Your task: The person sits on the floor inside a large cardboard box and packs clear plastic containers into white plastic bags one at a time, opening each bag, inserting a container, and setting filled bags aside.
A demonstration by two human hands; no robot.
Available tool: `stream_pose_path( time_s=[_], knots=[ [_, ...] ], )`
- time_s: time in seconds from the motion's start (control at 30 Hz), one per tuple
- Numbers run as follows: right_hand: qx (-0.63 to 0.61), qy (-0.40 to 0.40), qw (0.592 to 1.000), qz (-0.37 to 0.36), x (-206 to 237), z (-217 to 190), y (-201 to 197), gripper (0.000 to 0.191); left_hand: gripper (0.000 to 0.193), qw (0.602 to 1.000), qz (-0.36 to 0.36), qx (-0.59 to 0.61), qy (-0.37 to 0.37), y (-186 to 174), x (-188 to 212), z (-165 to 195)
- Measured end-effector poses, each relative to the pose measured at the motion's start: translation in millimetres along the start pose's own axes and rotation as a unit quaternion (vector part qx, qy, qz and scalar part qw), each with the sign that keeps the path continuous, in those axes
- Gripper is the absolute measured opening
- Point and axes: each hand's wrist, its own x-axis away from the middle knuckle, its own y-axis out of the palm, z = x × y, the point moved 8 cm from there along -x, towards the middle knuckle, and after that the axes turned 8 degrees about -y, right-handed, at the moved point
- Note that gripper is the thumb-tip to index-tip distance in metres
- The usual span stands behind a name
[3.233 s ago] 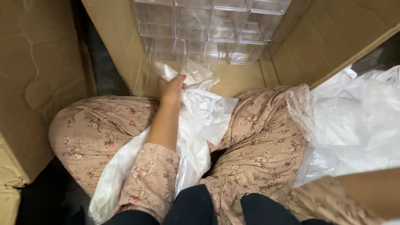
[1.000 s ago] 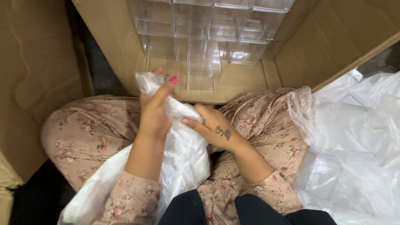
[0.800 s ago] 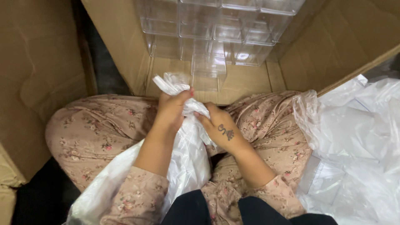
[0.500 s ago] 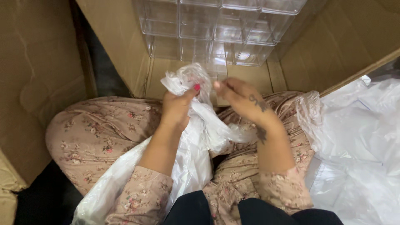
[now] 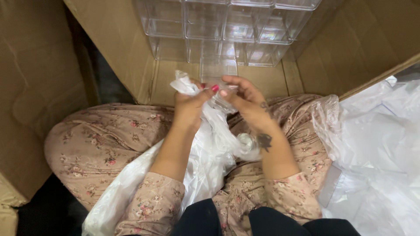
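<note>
My left hand (image 5: 189, 107) grips the bunched top of a white plastic bag (image 5: 205, 157) that drapes down over my lap. My right hand (image 5: 245, 98) meets it from the right, fingers pinched on the same crumpled top of the bag, fingertips almost touching the left thumb. Both hands are raised above my floral-trousered knees, just in front of an open cardboard box (image 5: 127, 52). Inside the box stand stacked clear plastic containers (image 5: 227, 30), directly beyond my fingertips.
A pile of clear and white plastic wrapping (image 5: 376, 148) lies to the right of my knee. A large cardboard sheet (image 5: 30, 87) stands at the left. The box's right flap (image 5: 363, 43) slants above the wrapping.
Three seconds ago only my left hand held the bag. The right hand has since joined it, and both have lifted the bag's top up toward the box, the right hand sliding to the top.
</note>
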Motion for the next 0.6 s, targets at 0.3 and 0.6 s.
stream_pose_path(
  time_s=[0.3,0.6],
  knots=[
    [0.078,-0.045,0.993,0.078,3.4,-7.7,-3.5,0.014,0.02,0.986,0.0,-0.169,0.004,22.3,13.5,15.5],
    [-0.169,0.023,0.984,0.052,3.9,0.3,1.8,0.039,0.031,0.974,-0.028,-0.209,-0.084,29.9,19.7,9.0]
  ],
)
